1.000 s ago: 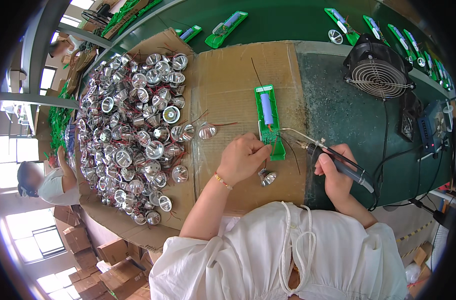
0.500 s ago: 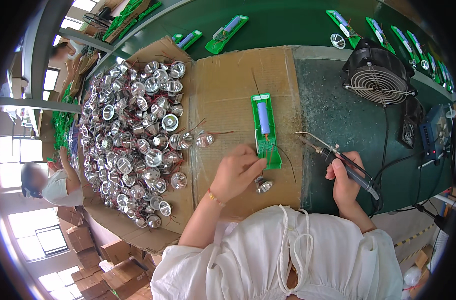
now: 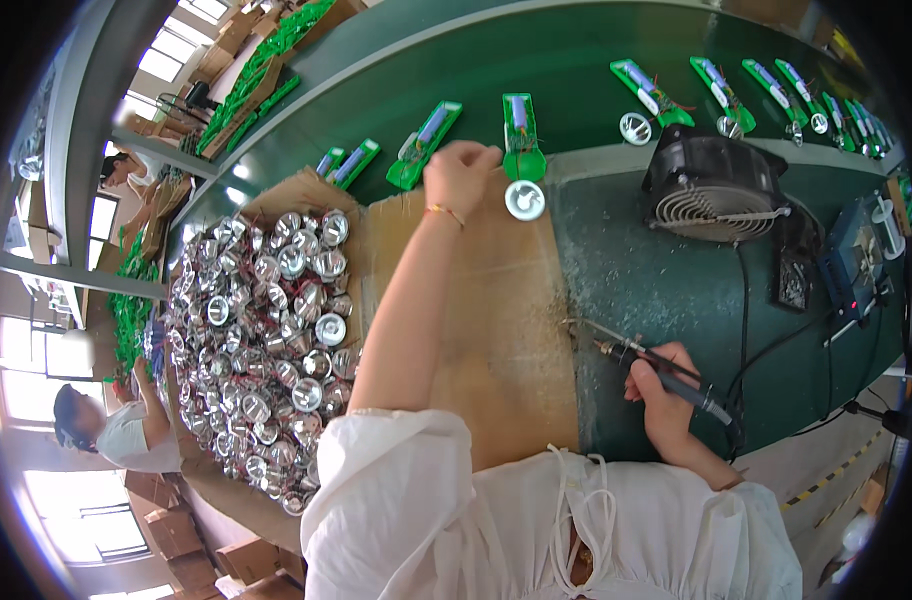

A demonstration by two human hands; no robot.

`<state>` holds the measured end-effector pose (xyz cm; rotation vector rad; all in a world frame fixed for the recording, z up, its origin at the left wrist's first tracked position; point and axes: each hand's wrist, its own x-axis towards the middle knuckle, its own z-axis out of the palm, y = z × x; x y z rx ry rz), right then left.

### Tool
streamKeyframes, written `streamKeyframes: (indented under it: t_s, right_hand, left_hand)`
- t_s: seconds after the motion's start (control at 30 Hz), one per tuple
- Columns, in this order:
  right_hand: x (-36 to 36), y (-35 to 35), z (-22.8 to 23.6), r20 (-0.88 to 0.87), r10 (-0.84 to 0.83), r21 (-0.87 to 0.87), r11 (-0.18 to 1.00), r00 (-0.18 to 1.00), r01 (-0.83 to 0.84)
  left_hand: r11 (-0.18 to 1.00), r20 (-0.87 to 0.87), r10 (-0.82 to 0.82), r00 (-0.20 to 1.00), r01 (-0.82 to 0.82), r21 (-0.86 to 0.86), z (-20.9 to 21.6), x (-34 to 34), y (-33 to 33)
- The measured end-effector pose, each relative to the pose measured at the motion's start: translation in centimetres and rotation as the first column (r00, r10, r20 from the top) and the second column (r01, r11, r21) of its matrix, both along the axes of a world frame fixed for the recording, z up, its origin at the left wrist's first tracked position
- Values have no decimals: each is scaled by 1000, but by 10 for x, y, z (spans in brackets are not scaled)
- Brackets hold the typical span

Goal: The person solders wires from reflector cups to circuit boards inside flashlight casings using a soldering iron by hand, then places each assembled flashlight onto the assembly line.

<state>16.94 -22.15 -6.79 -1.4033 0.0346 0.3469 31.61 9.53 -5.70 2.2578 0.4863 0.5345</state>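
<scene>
My left hand (image 3: 460,182) is stretched out to the far edge of the cardboard, its fingers curled together; whatever they may hold is hidden. Just right of the fingertips lies a green plastic housing (image 3: 521,148) with a lilac cylindrical battery, and a shiny reflector lamp (image 3: 525,200) at its near end. Another green housing (image 3: 421,148) rests tilted just beyond the hand's left side. In my right hand (image 3: 664,392) is a black soldering iron (image 3: 682,392) with a thin curved tube along it. Its tip points left, over the border between cardboard and green tabletop.
A heap of reflector lamps (image 3: 266,350) fills the cardboard's left side. Several green housings (image 3: 646,92) line the back. A black fan (image 3: 714,190) stands at right, near a blue soldering station (image 3: 854,255) and cables. A person (image 3: 126,430) works at far left.
The green housing with its lamp has gone from the middle of the cardboard to the back row. My left hand has reached far forward; the soldering iron stays in my right. The view has shifted.
</scene>
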Motion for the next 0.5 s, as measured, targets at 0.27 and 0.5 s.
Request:
streamKeyframes:
  t_s: [0.27,0.5]
  right_hand:
    - [4,1,3,-59,20,61,998,998,-16]
    - [1,1,-2,23,-6,2,1000,1000,6]
  left_hand:
    - [921,-357,51,933,94,377,16,-7,87]
    - [957,-212,-116,970,167,239,27,-145,-18]
